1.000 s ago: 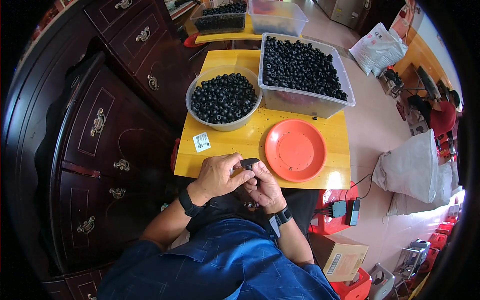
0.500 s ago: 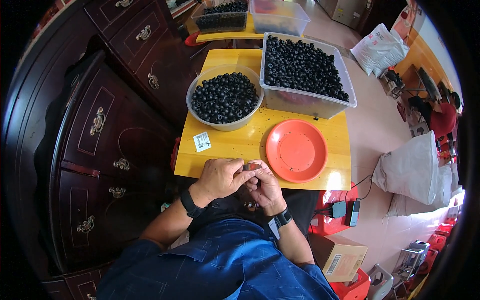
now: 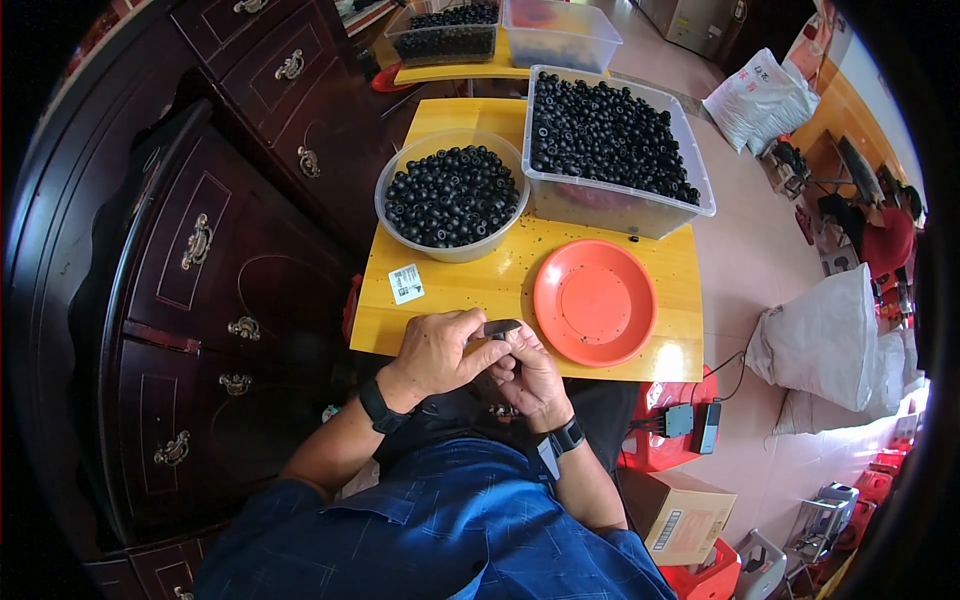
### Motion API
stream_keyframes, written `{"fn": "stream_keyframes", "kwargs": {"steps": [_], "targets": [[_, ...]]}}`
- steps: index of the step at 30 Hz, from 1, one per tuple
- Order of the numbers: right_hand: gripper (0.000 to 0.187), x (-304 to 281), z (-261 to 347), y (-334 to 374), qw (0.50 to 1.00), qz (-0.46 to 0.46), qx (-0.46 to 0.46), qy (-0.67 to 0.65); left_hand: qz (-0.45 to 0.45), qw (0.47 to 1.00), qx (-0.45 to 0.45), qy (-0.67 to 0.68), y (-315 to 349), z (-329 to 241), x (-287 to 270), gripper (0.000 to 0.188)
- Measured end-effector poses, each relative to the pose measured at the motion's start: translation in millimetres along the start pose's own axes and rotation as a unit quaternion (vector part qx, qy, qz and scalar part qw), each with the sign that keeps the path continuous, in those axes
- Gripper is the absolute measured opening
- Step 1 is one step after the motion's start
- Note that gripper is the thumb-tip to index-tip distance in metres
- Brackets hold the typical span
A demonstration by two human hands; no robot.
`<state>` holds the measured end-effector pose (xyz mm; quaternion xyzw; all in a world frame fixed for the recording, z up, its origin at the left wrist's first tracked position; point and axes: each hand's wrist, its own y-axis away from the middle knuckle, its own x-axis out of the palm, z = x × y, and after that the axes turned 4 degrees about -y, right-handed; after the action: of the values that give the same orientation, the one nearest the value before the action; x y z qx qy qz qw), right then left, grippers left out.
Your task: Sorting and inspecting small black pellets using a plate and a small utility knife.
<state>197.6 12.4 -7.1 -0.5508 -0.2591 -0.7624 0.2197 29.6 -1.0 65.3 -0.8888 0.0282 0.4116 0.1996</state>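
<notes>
Over the table's near edge my two hands meet, fingers closed. Between thumb and forefinger, my left hand [image 3: 437, 352] grips a short dark blade [image 3: 503, 327], whose flat end reaches toward the other hand. My right hand [image 3: 534, 383] is pinched just beneath the blade; what its fingers hold is too hidden to make out. Beyond them, a round translucent tub [image 3: 386, 219] holds many small black, bead-like pieces with holes. To the right of my hands lies a red-orange plate [image 3: 597, 302] with a few dark specks on it.
A large clear bin [image 3: 612, 205] of similar black pieces stands at the table's far right. A white label [image 3: 406, 284] and dark crumbs lie on the yellow table [image 3: 480, 292]. Dark wooden cabinets [image 3: 220, 290] line the left; white sacks [image 3: 815, 335] stand on the right, with a person beyond.
The blade has tilted between my fingers and now shows its dark face instead of a reddish glint. My hands otherwise stay nearly in place.
</notes>
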Motion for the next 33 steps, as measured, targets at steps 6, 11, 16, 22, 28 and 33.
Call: {"fn": "stream_keyframes", "kwargs": {"steps": [6, 11, 16, 22, 28, 33], "targets": [[0.009, 3, 1, 1, 1.000, 0.001, -0.003, 0.002, 0.005, 1.000, 0.004, -0.013, 1, -1, 0, 0.041], [0.009, 10, 2, 2, 0.999, -0.023, -0.008, 0.035, 0.006, 1.000, 0.008, -0.013, 3, -1, 1, 0.042], [0.010, 2, -1, 1, 1.000, -0.007, -0.001, 0.009, -0.020, 1.000, 0.017, -0.009, 0, 1, -2, 0.042], [0.010, 2, -1, 0, 1.000, -0.002, -0.001, 0.018, 0.000, 1.000, 0.011, -0.010, 2, 2, -2, 0.040], [0.012, 1, -2, 0, 1.000, 0.000, -0.013, 0.021, 0.000, 1.000, 0.010, -0.016, 2, -1, 1, 0.039], [0.011, -4, -3, 0, 1.000, 0.003, -0.009, -0.003, 0.001, 0.999, -0.019, 0.036, 5, 3, 0, 0.033]]}}
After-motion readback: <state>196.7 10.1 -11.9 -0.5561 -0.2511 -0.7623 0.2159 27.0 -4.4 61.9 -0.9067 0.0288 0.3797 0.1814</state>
